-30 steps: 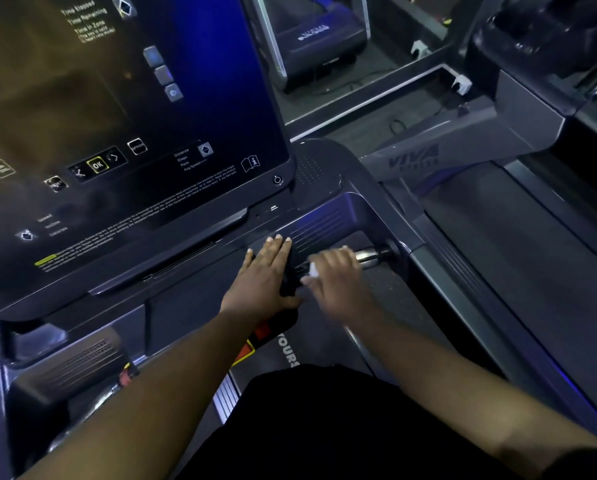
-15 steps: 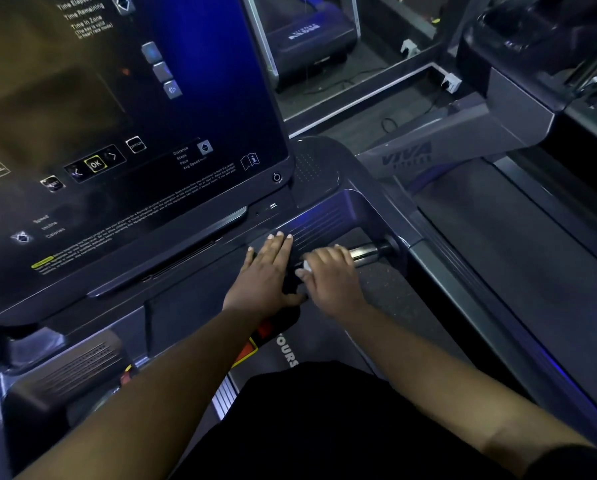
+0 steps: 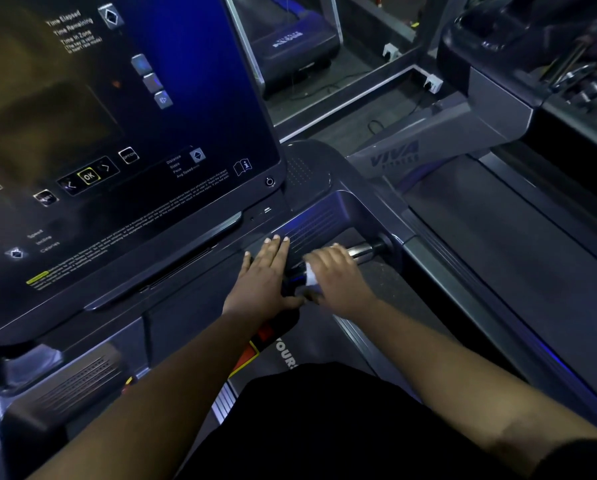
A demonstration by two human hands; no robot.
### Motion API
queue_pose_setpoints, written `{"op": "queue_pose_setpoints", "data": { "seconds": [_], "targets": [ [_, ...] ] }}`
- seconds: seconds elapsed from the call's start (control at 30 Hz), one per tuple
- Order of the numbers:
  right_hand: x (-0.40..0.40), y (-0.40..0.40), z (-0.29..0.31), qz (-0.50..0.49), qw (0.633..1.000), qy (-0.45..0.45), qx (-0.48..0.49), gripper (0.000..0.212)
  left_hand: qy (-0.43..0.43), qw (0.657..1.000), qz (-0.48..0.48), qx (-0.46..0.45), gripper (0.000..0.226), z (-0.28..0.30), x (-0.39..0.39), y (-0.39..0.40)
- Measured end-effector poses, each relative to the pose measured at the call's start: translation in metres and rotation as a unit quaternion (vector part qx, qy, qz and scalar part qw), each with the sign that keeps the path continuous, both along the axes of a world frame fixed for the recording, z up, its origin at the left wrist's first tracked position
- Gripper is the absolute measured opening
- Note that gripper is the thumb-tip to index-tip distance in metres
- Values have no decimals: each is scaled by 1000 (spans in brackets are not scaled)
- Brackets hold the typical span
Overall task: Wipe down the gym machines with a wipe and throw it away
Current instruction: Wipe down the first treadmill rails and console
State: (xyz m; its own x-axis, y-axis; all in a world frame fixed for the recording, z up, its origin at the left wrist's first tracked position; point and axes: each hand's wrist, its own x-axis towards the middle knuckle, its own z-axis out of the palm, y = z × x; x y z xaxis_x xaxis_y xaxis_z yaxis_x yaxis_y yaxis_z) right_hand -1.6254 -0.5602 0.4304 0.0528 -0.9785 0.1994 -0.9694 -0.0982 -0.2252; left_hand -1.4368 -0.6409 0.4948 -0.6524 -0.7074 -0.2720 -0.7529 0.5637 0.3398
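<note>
Step in hand, by judgement: wiping the treadmill's front handlebar; disposal not yet due.

Right hand (image 3: 338, 275): fingers curled over the dark horizontal handlebar with its bright metal end section (image 3: 359, 251), knuckles up, forearm reaching in from lower right. Small white crumpled wipe (image 3: 310, 276) pinched between palm and bar, only one edge showing at the thumb side of the hand. Wipe located on the bar, just left of the metal section, below the ribbed dark plastic console ledge (image 3: 310, 223).

Left hand (image 3: 267, 271): fingers straight and pressed together, laid flat on the console ledge edge, thumb reaching toward the right hand; gripping nothing, apparently bracing. Forearm entering from lower left.

Next move, by judgement: slide along the bar toward the metal end with steady downward pressure, wipe kept wrapped round the bar.

Large glossy black touchscreen console (image 3: 123, 133) above both hands, untouched.
</note>
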Motion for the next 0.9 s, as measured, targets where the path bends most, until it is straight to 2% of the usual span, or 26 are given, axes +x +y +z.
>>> {"op": "queue_pose_setpoints", "data": {
  "seconds": [0.07,0.2,0.3,0.37,0.43,0.53,0.67,0.8,0.9],
  "targets": [
    [10,-3,1,36,999,21,-8,68,9,1000,0,4,128,1,1,0],
    [-1,1,4,76,996,38,11,65,9,1000,-6,19,134,5,0,-1],
    [1,-7,17,44,999,10,16,50,9,999,-6,36,145,6,0,-3],
    [9,-20,30,20,999,19,39,50,11,999,-9,50,152,7,1,-5],
    [16,-27,34,20,998,26,47,50,8,998,-11,57,156,8,1,-4],
    [18,-13,23,45,999,15,12,37,11,998,-12,60,157,9,1,-3],
    [1,30,-11,49,998,38,-10,66,1,999,-15,52,159,9,1,-4],
    [-40,34,-16,-82,994,-31,67,86,-18,999,-19,45,159,11,0,-5],
    [-64,13,-3,-79,989,-32,124,90,-22,999,-20,45,158,11,-1,-5]
  ]
}}
